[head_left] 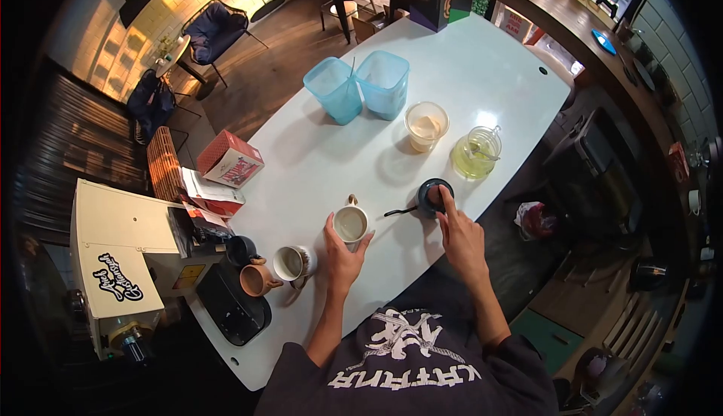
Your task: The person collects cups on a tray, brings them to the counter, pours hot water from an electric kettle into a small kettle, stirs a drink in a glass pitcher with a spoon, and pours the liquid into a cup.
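A white mug (351, 224) stands on the white table (301, 167). My left hand (345, 256) is wrapped round its near side, thumb and fingers on opposite sides. To the right, a small dark blue cup (430, 207) has a thin black handle or spoon (400, 211) at its left. My right hand (461, 239) is at this cup, its index finger stretched over the rim and the other fingers partly curled; whether it grips anything is hard to see. Left of my left hand are a patterned white mug (291, 264), a brown cup (257, 280) and a dark mug (241, 250).
Two light blue containers (334, 92) (384, 85) stand farther back. Nearer are a clear cup with beige contents (426, 126) and a glass jug of yellow-green liquid (475, 154). A cream machine (124, 243), black tray (233, 307) and red-white box (231, 160) line the left side.
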The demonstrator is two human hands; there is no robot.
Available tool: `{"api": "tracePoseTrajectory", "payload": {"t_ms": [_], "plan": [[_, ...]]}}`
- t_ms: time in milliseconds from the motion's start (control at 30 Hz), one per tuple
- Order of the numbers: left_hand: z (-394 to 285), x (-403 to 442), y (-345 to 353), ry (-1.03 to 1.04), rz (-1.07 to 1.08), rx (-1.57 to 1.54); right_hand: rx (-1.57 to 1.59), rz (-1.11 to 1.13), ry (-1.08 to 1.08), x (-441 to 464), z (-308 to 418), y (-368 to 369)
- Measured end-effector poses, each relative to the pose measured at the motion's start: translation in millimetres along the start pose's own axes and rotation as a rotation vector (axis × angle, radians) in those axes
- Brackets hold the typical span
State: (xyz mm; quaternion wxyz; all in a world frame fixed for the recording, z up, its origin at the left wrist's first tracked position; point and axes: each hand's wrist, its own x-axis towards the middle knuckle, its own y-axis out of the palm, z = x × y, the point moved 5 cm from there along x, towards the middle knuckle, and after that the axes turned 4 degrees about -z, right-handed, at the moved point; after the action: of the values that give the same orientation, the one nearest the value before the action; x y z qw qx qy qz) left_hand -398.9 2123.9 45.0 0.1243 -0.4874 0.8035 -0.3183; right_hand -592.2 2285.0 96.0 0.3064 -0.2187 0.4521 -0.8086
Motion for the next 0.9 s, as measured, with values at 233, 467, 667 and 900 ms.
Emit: {"api": "tracePoseTrajectory", "payload": {"t_ms": [233,467,667,900], "plan": [[2.8,-0.1,1.7,0.019,-0.012,0.009,-0.009,-0.180,-0.105,21.5,6.0,-12.4],[7.1,-0.4,3.0,0.031,-0.008,-0.015,0.321,-0.351,-0.132,26.2,6.2,-41.3],[-0.7,-4.2,0.7,0.090,-0.047,0.014,0.265,-0.492,-0.025,24.1,-32.5,-73.0],[-42.3,-14.0,-33.6,0.237,-0.223,-0.249,0.262,-0.359,0.115,19.0,-84.8,-29.2]]}}
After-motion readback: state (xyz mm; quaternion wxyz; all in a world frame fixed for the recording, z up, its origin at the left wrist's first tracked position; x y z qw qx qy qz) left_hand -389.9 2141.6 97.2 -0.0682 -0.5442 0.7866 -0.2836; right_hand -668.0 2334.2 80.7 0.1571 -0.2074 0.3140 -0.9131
